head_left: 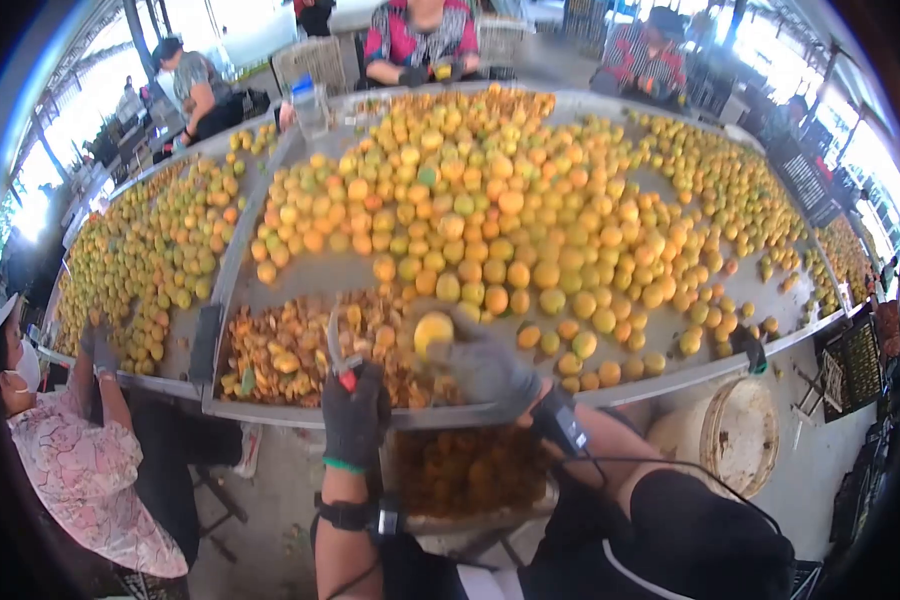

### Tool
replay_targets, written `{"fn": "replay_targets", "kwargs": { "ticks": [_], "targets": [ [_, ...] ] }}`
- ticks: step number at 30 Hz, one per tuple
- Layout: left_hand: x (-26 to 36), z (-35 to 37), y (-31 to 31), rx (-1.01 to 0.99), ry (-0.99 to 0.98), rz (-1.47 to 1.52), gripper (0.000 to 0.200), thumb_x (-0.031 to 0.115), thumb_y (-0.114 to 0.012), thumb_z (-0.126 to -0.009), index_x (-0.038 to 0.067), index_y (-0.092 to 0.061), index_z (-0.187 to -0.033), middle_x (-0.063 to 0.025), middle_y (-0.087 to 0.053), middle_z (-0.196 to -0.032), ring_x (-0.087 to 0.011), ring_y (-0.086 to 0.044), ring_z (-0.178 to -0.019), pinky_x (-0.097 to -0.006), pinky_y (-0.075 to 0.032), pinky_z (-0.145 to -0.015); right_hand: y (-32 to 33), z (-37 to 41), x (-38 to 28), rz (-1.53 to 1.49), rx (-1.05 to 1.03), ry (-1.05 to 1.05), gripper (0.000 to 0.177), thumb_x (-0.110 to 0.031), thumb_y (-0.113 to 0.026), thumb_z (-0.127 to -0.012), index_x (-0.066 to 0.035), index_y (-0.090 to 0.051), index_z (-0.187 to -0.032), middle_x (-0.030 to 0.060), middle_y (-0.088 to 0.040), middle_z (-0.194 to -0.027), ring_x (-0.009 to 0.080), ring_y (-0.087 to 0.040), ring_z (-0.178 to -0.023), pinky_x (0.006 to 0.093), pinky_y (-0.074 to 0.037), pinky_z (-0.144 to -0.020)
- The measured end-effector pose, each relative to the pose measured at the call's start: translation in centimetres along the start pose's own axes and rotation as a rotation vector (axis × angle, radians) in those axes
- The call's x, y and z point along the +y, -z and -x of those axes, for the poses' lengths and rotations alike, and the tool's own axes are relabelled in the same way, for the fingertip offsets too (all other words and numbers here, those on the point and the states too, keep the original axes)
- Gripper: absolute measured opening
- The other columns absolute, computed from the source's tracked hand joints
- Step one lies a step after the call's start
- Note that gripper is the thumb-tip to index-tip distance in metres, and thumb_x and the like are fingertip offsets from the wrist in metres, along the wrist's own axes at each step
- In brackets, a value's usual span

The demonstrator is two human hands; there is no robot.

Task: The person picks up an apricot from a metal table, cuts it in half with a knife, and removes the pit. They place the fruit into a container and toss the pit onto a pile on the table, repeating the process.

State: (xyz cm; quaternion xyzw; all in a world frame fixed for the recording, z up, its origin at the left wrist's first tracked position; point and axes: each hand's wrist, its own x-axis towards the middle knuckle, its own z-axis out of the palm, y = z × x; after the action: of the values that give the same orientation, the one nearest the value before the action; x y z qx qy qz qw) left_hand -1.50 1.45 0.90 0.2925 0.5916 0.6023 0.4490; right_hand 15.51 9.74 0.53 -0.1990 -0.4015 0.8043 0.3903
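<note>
My left hand (354, 415), in a dark grey glove with a green cuff, is closed on a small curved knife (335, 338) whose blade points up and whose red handle shows at the fingers. To its right, my right hand (490, 368), gloved in grey and somewhat blurred, holds a yellow-orange apricot (433, 332). Both hands are over the near edge of the metal table (315, 283). Beneath and beside them lies a heap of cut apricot pieces (280, 345). Whole apricots (500, 215) are piled beyond.
A crate of dark orange fruit pieces (470, 470) stands below the table edge. A white bucket (740, 430) is at the right. Metal dividers (238, 245) split the table. One person (80, 450) sits at my left; several others sit across the table. A clear jug (311, 108) stands at the back.
</note>
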Motion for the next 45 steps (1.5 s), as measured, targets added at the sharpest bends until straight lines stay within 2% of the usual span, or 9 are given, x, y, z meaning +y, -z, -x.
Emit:
{"fn": "replay_targets", "kwargs": {
  "ticks": [2, 4, 7, 9, 12, 15, 19, 31, 45],
  "targets": [
    [1.7, 0.0, -0.8, -0.062, -0.035, -0.193, 0.015, 0.014, -0.062, -0.091, 0.009, -0.053, -0.080, 0.0017, -0.049, -0.054, -0.0087, -0.046, -0.041, -0.0252, -0.033, -0.037, 1.9, -1.4, -0.6, 0.302, -0.095, 0.224, 0.052, 0.002, -0.073, -0.081, -0.008, -0.049, -0.127, 0.0007, -0.053, -0.115, 0.0095, -0.052, -0.104, 0.0263, -0.049, -0.087],
    [2.3, -0.1, -2.5, -0.037, -0.023, -0.206, 0.010, 0.016, -0.063, -0.093, 0.009, -0.056, -0.091, 0.0021, -0.050, -0.056, -0.0073, -0.045, -0.041, -0.0226, -0.032, -0.038, 1.7, -1.4, -1.7, 0.278, -0.048, 0.209, 0.052, -0.001, -0.077, -0.077, -0.008, -0.051, -0.121, 0.0009, -0.052, -0.115, 0.0111, -0.052, -0.103, 0.0270, -0.047, -0.090],
    [1.2, -0.2, -2.8, -0.007, -0.239, -0.344, 0.009, 0.012, -0.063, -0.092, 0.007, -0.057, -0.097, 0.0016, -0.052, -0.059, -0.0069, -0.046, -0.042, -0.0216, -0.031, -0.037, 2.2, -1.0, -2.0, 0.683, -0.067, 0.403, 0.052, -0.007, -0.084, -0.071, -0.007, -0.055, -0.114, 0.0034, -0.054, -0.113, 0.0145, -0.055, -0.102, 0.0296, -0.043, -0.093],
    [0.1, 0.2, -2.6, -0.014, -0.137, -0.355, 0.013, 0.012, -0.065, -0.088, 0.004, -0.061, -0.098, -0.0044, -0.061, -0.065, -0.0137, -0.059, -0.055, -0.0290, -0.046, -0.052, 1.5, -0.4, -2.5, 0.749, -0.078, 0.426, 0.049, -0.008, -0.084, -0.071, -0.007, -0.056, -0.112, 0.0040, -0.056, -0.112, 0.0150, -0.055, -0.103, 0.0293, -0.044, -0.092],
    [-0.3, 0.5, -1.4, -0.164, -0.400, -0.648, 0.012, 0.011, -0.063, -0.088, 0.004, -0.063, -0.099, -0.0085, -0.067, -0.075, -0.0211, -0.066, -0.067, -0.0320, -0.050, -0.061, 0.4, 0.4, -3.5, 0.801, -0.088, 0.443, 0.044, -0.010, -0.085, -0.070, -0.006, -0.060, -0.106, 0.0054, -0.060, -0.108, 0.0163, -0.057, -0.102, 0.0293, -0.044, -0.091],
    [0.1, 0.9, -1.2, -0.168, -0.338, -0.703, 0.013, 0.011, -0.063, -0.088, 0.005, -0.065, -0.099, -0.0125, -0.069, -0.083, -0.0291, -0.069, -0.079, -0.0356, -0.052, -0.069, -0.1, 0.6, -3.8, 0.857, -0.091, 0.369, 0.048, -0.011, -0.087, -0.068, -0.007, -0.060, -0.107, 0.0043, -0.060, -0.106, 0.0160, -0.059, -0.098, 0.0293, -0.046, -0.089],
    [0.0, 1.7, -0.7, -0.187, -0.383, -0.721, 0.013, 0.011, -0.064, -0.088, 0.007, -0.065, -0.100, -0.0135, -0.069, -0.089, -0.0326, -0.068, -0.082, -0.0373, -0.053, -0.070, -0.5, 0.9, -2.9, 0.715, -0.101, 0.399, 0.049, 0.001, -0.082, -0.067, -0.004, -0.057, -0.108, 0.0070, -0.060, -0.108, 0.0170, -0.060, -0.103, 0.0308, -0.049, -0.091],
    [0.2, 2.3, -0.2, -0.266, -0.502, -0.865, 0.025, 0.011, -0.063, -0.084, 0.009, -0.064, -0.109, -0.0138, -0.069, -0.095, -0.0357, -0.066, -0.086, -0.0417, -0.053, -0.073, -1.2, 1.1, -2.2, 0.487, -0.296, 0.380, 0.047, -0.002, -0.082, -0.071, -0.004, -0.057, -0.111, 0.0056, -0.060, -0.107, 0.0152, -0.059, -0.099, 0.0295, -0.048, -0.090],
    [-1.7, 1.5, -0.9, -0.181, -0.711, -0.792, 0.024, 0.011, -0.065, -0.085, 0.006, -0.064, -0.109, -0.0186, -0.068, -0.092, -0.0374, -0.066, -0.086, -0.0422, -0.053, -0.070, -1.7, 1.8, -1.2, 0.315, -0.239, 0.336, 0.045, 0.002, -0.079, -0.073, -0.003, -0.054, -0.110, 0.0060, -0.059, -0.106, 0.0177, -0.063, -0.103, 0.0327, -0.051, -0.092]
  ]
}}
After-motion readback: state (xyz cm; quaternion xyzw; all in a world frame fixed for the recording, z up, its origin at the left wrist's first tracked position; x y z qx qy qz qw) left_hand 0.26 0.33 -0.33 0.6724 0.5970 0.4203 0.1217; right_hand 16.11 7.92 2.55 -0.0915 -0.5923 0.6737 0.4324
